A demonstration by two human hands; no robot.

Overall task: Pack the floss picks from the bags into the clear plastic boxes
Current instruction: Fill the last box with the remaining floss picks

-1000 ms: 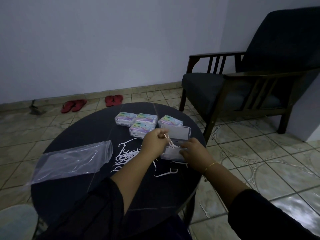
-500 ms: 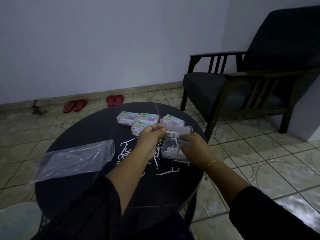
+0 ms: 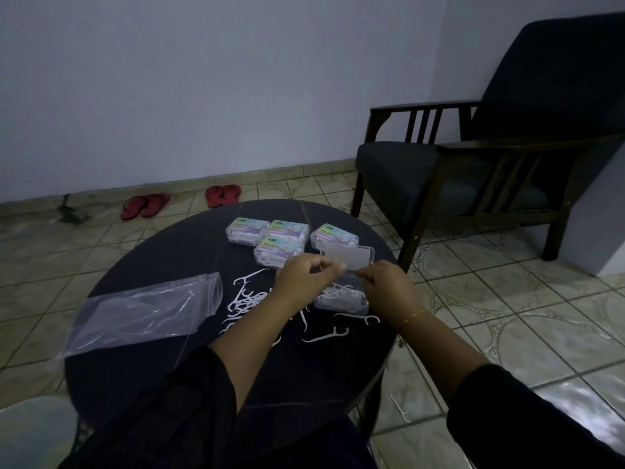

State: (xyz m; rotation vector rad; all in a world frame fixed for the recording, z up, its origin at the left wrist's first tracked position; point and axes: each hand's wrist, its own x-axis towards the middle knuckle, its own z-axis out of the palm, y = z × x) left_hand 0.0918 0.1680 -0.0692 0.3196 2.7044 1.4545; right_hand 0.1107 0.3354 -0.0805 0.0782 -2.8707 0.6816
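An open clear box (image 3: 341, 299) with white floss picks inside lies on the round dark table (image 3: 162, 262), its lid (image 3: 351, 257) standing up behind it. My left hand (image 3: 302, 280) and my right hand (image 3: 389, 286) meet just above the box. Their fingertips pinch the two ends of a thin pale strip, seemingly a floss pick (image 3: 351, 273). Loose floss picks (image 3: 245, 302) lie in a heap left of the box, and two more (image 3: 326, 335) lie in front of it. The clear plastic bag (image 3: 142, 311) lies flat at the left.
Several closed, filled boxes (image 3: 289, 230) stand at the table's far side. One floss pick (image 3: 400, 406) lies on the tiled floor at the right. A dark armchair (image 3: 439, 170) stands right of the table. Two pairs of red slippers (image 3: 223, 195) lie by the wall.
My left hand rose from the box with a pick and moved right. My right hand left the box's edge and came up to meet it.
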